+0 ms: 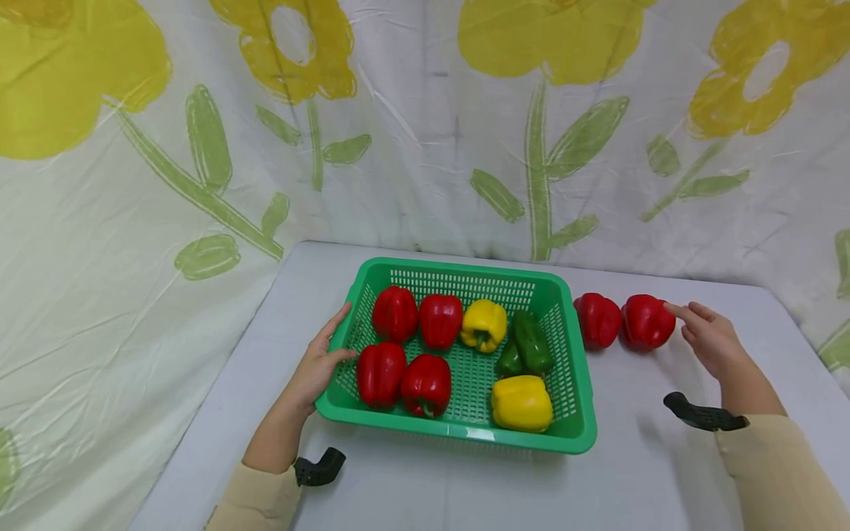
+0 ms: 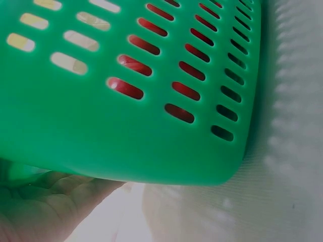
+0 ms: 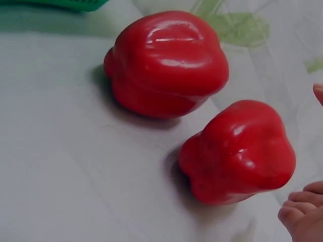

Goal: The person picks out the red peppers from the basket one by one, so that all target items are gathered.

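While the person's left hand [image 1: 321, 369] grips the left rim of a green basket [image 1: 458, 434], thumb over the inside and fingers along the outer wall, the right hand [image 1: 713, 341] reaches around the far side of the right red pepper [image 1: 647, 322]. That hand is loosely spread, with nothing in its grasp; from the head it seems to meet the pepper, but the right wrist view shows a small gap.

Close to the basket's right wall, on the white table [image 1: 637, 457], sits the left red pepper [image 1: 598, 321], near its neighbour but apart in the wrist view. Behind both, the table's back edge runs near, against the flowered cloth [image 1: 425, 147]; toward the person, there is a broad stretch of tabletop.

Both peppers lie tipped over, stems hidden from me, their lobed ends toward the person. The basket's long axis runs left to right, its right end slightly nearer the person.
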### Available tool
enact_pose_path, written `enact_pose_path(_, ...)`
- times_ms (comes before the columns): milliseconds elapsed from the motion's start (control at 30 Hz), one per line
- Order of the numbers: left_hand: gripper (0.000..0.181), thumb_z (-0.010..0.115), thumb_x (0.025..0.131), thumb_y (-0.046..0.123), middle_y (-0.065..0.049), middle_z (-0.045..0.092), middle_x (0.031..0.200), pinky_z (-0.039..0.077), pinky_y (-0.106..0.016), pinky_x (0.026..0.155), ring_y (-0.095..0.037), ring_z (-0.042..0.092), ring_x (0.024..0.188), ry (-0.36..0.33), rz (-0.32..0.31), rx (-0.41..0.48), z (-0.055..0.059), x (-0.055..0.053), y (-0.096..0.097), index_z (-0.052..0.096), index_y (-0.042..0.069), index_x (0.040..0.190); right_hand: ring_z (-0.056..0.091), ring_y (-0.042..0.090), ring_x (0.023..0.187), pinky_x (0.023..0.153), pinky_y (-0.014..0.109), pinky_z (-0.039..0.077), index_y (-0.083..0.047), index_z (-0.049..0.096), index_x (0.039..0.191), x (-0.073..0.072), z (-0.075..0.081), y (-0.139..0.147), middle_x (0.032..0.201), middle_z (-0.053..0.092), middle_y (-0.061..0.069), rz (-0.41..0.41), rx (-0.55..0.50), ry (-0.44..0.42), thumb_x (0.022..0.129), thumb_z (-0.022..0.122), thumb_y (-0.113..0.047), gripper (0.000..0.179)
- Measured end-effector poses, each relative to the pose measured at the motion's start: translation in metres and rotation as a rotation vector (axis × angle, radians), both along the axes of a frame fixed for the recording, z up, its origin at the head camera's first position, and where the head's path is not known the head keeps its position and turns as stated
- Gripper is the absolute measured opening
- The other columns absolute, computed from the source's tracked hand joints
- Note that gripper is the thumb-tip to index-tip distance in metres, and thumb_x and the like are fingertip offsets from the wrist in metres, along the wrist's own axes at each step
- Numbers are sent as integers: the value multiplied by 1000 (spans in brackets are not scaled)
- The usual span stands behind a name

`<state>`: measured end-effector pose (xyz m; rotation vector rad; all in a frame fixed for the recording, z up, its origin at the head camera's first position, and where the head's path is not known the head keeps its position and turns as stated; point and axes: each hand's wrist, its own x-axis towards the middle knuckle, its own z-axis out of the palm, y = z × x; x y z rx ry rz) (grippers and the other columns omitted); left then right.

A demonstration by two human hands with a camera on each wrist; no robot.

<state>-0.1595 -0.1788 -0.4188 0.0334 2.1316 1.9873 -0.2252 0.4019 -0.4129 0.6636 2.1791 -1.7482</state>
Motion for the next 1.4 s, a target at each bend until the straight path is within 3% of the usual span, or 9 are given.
enact_pose_path(633,75,42,87,-4,-1,13,157,34,-47,105,-29,25,140,3,3,3,-1,0,0,16,29,150,-10,26,144,113,42,9,-13,-16,147,-4,22,-12,155,-17,7,171,113,152,91,48,-48,93)
enact_pose_path(1067,75,42,88,-4,-1,13,157,33,-46,105,-29,25,140,-9,7,-8,1,1,0,17,30,149,-11,27,144,112,54,8,-16,-14,148,-12,42,-32,156,-13,9,301,179,238,94,48,-40,87)
enact_pose_path(1233,74,42,88,-4,-1,12,157,33,-47,106,-30,25,140,-12,6,-10,1,1,0,17,30,150,-8,29,144,110,56,12,-17,-13,149,-13,51,-41,156,-11,9,349,208,261,94,49,-39,85)
enact_pose_path(1400,74,42,88,-3,-1,12,157,32,-47,106,-30,24,141,-10,2,-7,2,2,1,17,30,150,-3,28,145,109,49,19,-18,-10,150,-13,60,-53,157,-6,7,382,181,284,94,49,-36,83)
